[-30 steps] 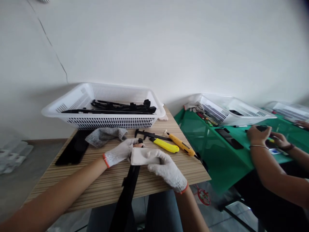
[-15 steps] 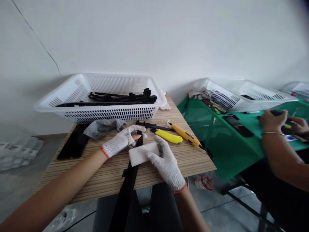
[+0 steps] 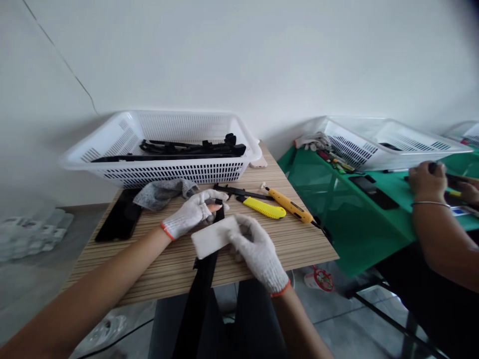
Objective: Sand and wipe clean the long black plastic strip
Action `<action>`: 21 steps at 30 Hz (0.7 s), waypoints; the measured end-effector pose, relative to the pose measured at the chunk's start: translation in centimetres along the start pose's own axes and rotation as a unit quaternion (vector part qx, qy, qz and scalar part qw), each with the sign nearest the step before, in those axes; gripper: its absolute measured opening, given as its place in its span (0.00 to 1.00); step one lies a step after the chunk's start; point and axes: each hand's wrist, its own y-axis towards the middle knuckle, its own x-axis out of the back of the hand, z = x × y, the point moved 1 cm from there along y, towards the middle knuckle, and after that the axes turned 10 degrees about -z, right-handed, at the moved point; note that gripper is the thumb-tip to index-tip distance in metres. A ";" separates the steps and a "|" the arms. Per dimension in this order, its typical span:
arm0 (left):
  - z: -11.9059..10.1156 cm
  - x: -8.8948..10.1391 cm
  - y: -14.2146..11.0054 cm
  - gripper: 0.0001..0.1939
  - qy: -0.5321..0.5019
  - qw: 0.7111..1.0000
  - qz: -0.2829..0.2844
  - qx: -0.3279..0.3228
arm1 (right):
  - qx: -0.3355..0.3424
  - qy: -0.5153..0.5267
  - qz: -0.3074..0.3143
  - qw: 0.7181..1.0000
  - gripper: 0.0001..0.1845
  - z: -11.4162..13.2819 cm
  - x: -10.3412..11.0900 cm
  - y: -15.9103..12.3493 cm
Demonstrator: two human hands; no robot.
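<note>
My left hand [image 3: 197,213], in a white knit glove, grips the far end of a long black plastic strip [image 3: 205,273]. The strip runs over the table's near edge toward my lap. In my gloved right hand [image 3: 257,249] is a white rectangular block [image 3: 212,238], held across the strip and hiding part of it. Whether the block touches the strip I cannot tell. Beyond my hands lie a yellow utility knife [image 3: 264,207], a black caliper [image 3: 243,192] and a yellow pen-shaped power tool [image 3: 290,205].
A white basket [image 3: 172,172] of black strips stands at the table's back. A grey cloth [image 3: 160,193] and a black phone [image 3: 119,217] lie left. On the right, a co-worker's hands [image 3: 428,182] work at a green-covered table [image 3: 374,242] with another white basket [image 3: 396,158].
The white block in my right hand has shifted left and slightly tilted across the strip. My left hand keeps its grip. The whole view has shifted slightly.
</note>
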 end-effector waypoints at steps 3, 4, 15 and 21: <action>-0.1 0.0 -0.1 0.20 0.003 1.000 -0.003 -0.002 | -0.005 -0.022 -0.026 0.999 0.32 -0.1 0.0 -0.3; -0.1 0.0 -0.1 0.20 0.004 1.000 -0.002 -0.001 | -0.004 -0.021 -0.054 0.998 0.33 0.0 0.0 -0.4; 0.0 0.0 0.2 0.20 0.021 1.000 0.011 -0.005 | 0.063 -0.082 -0.068 0.992 0.35 -0.5 -0.2 -0.8; -0.2 0.0 -0.1 0.17 0.015 1.000 0.006 -0.019 | 0.036 -0.032 -0.070 0.996 0.36 -0.6 -0.1 -0.7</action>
